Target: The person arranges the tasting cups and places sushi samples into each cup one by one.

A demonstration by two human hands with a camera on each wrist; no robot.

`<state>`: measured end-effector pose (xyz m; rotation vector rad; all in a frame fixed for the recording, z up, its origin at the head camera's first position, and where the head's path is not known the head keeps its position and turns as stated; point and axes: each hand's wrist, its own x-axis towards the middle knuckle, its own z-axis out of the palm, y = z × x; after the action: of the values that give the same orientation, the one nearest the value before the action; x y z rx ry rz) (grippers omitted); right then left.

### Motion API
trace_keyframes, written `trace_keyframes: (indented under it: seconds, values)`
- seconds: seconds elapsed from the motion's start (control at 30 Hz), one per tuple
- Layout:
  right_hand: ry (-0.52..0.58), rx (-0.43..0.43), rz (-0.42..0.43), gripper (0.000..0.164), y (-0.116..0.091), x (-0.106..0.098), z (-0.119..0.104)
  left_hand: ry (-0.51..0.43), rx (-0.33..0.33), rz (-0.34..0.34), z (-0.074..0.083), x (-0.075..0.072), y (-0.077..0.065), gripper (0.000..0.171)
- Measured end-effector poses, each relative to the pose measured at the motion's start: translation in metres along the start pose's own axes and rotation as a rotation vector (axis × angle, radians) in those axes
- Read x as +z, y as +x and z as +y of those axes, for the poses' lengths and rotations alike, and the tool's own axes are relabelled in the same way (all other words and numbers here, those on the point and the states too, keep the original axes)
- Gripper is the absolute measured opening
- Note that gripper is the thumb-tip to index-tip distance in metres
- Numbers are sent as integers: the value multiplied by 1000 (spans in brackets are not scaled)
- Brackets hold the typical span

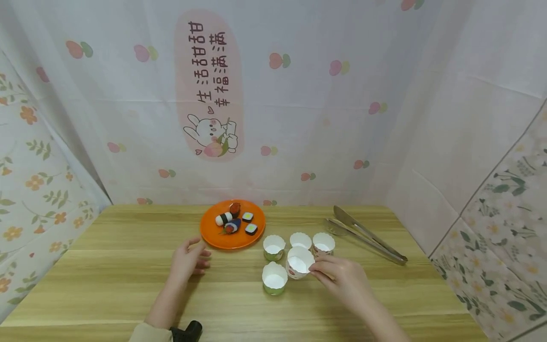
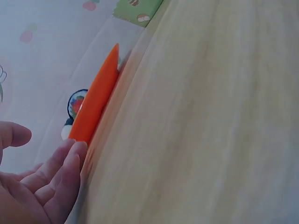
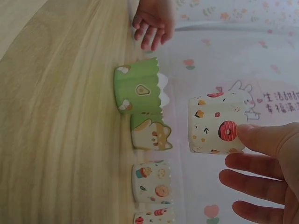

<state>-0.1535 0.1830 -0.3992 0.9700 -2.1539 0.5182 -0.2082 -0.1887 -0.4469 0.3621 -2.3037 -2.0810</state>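
Note:
My right hand point(image 1: 344, 280) pinches the rim of a white paper baking cup point(image 3: 217, 125) printed with a pink doughnut. In the right wrist view this cup is lifted off the table. Around it on the tabletop stand two green cups, one behind point(image 1: 273, 255) and one in front point(image 1: 274, 286), and two white cups, one at the back point(image 1: 301, 240) and one farther right point(image 1: 323, 244). My left hand point(image 1: 188, 259) has its fingers relaxed and holds nothing. Its fingertips lie by the near left edge of an orange plate point(image 1: 212, 239); whether they touch it, I cannot tell.
Several sushi pieces lie on the plate, among them a white and black roll point(image 1: 224, 218) and a small square roll point(image 1: 251, 229). Metal tongs point(image 1: 369, 235) lie at the back right of the wooden table point(image 1: 128, 256). Printed curtains point(image 1: 273, 118) stand behind and at both sides.

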Motion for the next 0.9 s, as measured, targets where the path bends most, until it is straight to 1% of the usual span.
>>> trace_keyframes:
  seconds: [0.17, 0.27, 0.37, 0.6, 0.77, 0.9]
  values:
    - [-24, 4, -24, 21, -6, 0, 3, -73, -43, -38, -5, -2, 5, 52]
    - [-37, 4, -26, 22, -9, 0, 4, -123, -72, -55, -7, -1, 9, 53]
    - [-43, 3, -25, 21, -12, 1, 5, -166, -87, -73, -9, 0, 13, 52]
    - [-60, 22, -47, 22, -21, 3, 12, -188, -77, -134, -9, 5, 24, 50]
    - [-62, 34, -75, 19, -26, 6, 17, -202, -96, -142, -8, 7, 29, 46]
    - [-55, 40, -99, 19, -30, 8, 19, -213, -107, -150, -6, 8, 31, 47]
